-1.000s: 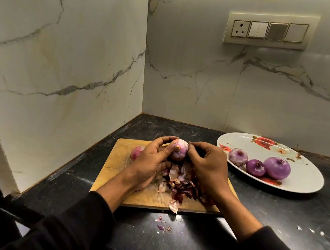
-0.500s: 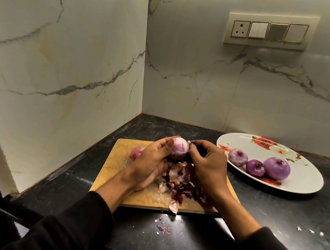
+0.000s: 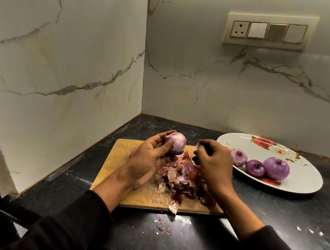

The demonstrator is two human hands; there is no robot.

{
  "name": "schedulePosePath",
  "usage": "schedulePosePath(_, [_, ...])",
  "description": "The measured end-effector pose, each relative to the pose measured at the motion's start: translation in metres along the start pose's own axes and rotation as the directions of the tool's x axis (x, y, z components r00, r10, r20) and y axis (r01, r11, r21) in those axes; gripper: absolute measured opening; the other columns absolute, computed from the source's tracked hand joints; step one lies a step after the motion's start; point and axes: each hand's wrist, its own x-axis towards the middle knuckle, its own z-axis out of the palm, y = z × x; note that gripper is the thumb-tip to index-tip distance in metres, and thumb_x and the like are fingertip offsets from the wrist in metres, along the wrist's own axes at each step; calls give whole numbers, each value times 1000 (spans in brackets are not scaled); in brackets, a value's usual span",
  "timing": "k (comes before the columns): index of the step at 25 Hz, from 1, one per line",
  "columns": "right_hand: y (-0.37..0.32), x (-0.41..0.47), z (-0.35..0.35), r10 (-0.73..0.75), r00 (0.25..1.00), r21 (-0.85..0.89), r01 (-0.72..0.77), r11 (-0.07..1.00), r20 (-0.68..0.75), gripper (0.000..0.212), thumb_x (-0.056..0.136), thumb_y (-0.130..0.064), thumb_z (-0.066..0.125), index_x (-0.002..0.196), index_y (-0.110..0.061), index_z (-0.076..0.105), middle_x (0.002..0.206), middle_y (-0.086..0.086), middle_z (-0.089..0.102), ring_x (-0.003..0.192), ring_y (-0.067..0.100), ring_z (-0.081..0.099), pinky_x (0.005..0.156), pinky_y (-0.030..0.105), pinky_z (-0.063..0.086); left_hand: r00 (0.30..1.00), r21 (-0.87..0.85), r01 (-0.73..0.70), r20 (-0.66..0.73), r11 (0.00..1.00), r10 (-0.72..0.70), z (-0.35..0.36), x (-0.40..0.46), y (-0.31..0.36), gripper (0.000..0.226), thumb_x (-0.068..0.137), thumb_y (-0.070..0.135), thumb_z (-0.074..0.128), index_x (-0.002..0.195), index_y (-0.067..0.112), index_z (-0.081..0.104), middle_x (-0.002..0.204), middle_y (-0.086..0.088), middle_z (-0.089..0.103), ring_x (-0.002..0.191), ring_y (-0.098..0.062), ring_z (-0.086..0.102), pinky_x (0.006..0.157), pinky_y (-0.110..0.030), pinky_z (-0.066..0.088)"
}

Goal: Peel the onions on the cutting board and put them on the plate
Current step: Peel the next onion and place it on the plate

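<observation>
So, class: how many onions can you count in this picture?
5: three on the plate, at; one in the left hand; one partly hidden behind it.

Your left hand (image 3: 148, 160) was raised palm-up, its fingers (image 3: 164, 136) and thumb curled round an onion (image 3: 176, 142). Your right hand (image 3: 214, 165) hovered just to its right, back up, fingertips pinching a pale scrap of skin (image 3: 197, 147). Both forearms reached forward from dark sleeves (image 3: 70, 225).

Three peeled onions (image 3: 257, 165) sit on one plate (image 3: 306, 178). One onion (image 3: 177, 143) is held up, one more onion (image 3: 134, 150) peeks out on one cutting board (image 3: 115, 158). Two hands.
</observation>
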Motion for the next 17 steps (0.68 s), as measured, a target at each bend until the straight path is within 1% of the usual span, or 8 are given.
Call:
schedulePosePath(2, [-5, -4, 1, -60, 994, -116, 70, 991, 90, 27, 92, -8, 59, 111, -17, 76, 105, -4, 75, 91, 4, 68, 85, 20, 54, 1000, -8, 4, 2, 1000, -4, 0, -1, 0, 45, 90, 11, 59, 135, 5, 57, 135, -20, 62, 114, -29, 66, 98, -41, 53])
schedulePosePath(4, [-8, -7, 3, -76, 984, -132, 98, 987, 161, 28, 91, -7, 58, 111, -15, 76, 104, -4, 75, 89, -3, 64, 78, 4, 46, 1000, -10, 11, 12, 1000, -11, 1, -1, 0, 47, 89, 9, 59, 136, 7, 57, 134, -19, 63, 121, -31, 63, 101, -41, 52])
schedulePosePath(5, [-10, -8, 4, -86, 982, -121, 107, 987, 171, 27, 91, -8, 58, 110, -15, 76, 101, -4, 75, 87, -5, 64, 74, 3, 45, 1000, -21, 16, 11, 1000, -16, 1, -1, -1, 48, 89, 7, 59, 137, 8, 56, 133, -19, 63, 123, -32, 62, 101, -40, 53])
schedulePosePath(7, [-12, -8, 4, -120, 983, -87, 133, 987, 142, 22, 93, -13, 61, 108, -14, 77, 95, -6, 75, 84, -7, 64, 70, 3, 45, 1000, -33, 19, -2, 999, -19, 0, 1, -1, 51, 87, 6, 60, 138, 6, 54, 135, -20, 61, 125, -33, 61, 100, -40, 53])
schedulePosePath(9, [-13, -8, 2, -150, 986, -26, 153, 988, 75, 18, 94, -22, 65, 107, -16, 77, 93, -10, 74, 84, -6, 66, 71, 8, 47, 1000, -11, 22, -16, 1000, -22, -1, 2, -1, 53, 86, 6, 61, 138, 4, 53, 137, -20, 60, 125, -32, 61, 101, -40, 52])
schedulePosePath(12, [-17, -8, 0, -184, 979, 91, 176, 980, 88, 25, 92, -27, 70, 115, -19, 74, 105, -11, 73, 94, -2, 68, 78, 17, 56, 1000, 6, 29, -1, 1000, -29, 0, 1, -3, 52, 85, 4, 62, 137, 2, 53, 134, -22, 62, 121, -30, 64, 101, -40, 53])
schedulePosePath(14, [-18, -10, 0, -236, 965, 61, 230, 971, 116, 26, 89, -27, 74, 114, -21, 75, 105, -11, 73, 91, -1, 69, 74, 18, 57, 999, 21, 32, 25, 999, -32, 1, 0, -3, 50, 86, 3, 61, 135, 2, 54, 129, -23, 65, 116, -29, 66, 99, -38, 55])
schedulePosePath(17, [-16, -9, -1, -275, 954, 7, 276, 961, 123, 25, 86, -26, 76, 110, -18, 77, 98, -9, 73, 84, 1, 69, 71, 22, 58, 999, 47, 24, 44, 999, -26, 0, 1, -5, 44, 88, 3, 60, 132, 4, 58, 126, -21, 67, 118, -27, 65, 100, -36, 54])
